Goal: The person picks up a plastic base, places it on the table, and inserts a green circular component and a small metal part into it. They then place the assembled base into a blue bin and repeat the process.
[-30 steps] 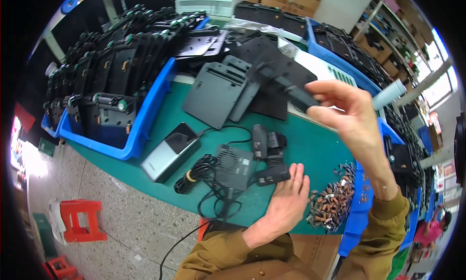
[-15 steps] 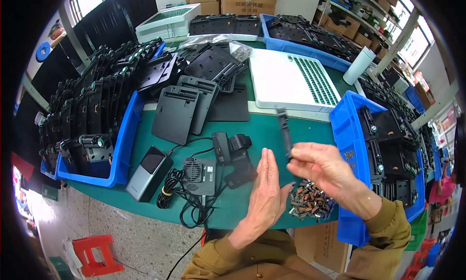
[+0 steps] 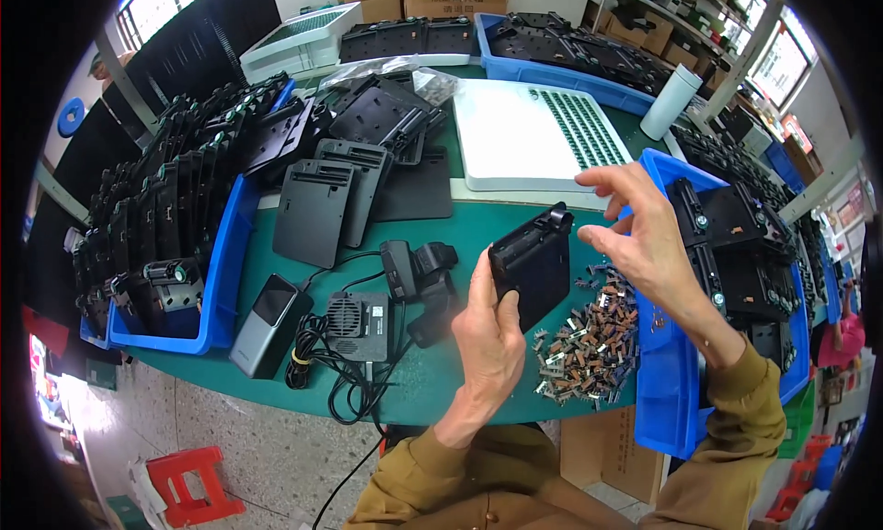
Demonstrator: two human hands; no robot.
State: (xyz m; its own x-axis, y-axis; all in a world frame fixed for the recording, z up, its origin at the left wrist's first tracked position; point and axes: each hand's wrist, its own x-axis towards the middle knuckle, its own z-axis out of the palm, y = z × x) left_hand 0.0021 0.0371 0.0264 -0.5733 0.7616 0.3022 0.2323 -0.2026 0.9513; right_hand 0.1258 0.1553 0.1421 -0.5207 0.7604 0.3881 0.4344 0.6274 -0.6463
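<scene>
My left hand (image 3: 487, 351) grips a flat black plastic panel (image 3: 538, 277) by its left edge, thumb on the near face. The panel is tilted up, with a raised, slotted strip along its top and a round-ended part at the upper right corner. My right hand (image 3: 644, 231) is just right of that corner, apart from the panel, with its fingers spread and curved and nothing seen in them. Below the right hand lies a heap of small brown and metallic parts (image 3: 593, 346) on the green table (image 3: 432, 383).
Blue bins of black panels stand left (image 3: 225, 282) and right (image 3: 667, 383). A white tray (image 3: 501, 135) with rows of small green parts is behind. Loose panels (image 3: 313, 213), a power bank (image 3: 271, 328), a vented box (image 3: 372, 323) and coiled cables (image 3: 354, 387) lie left.
The panel, seen edge-on in my right hand before, is now in my left hand with its face showing. My right hand has let go and moved up; my flat left hand has closed on it.
</scene>
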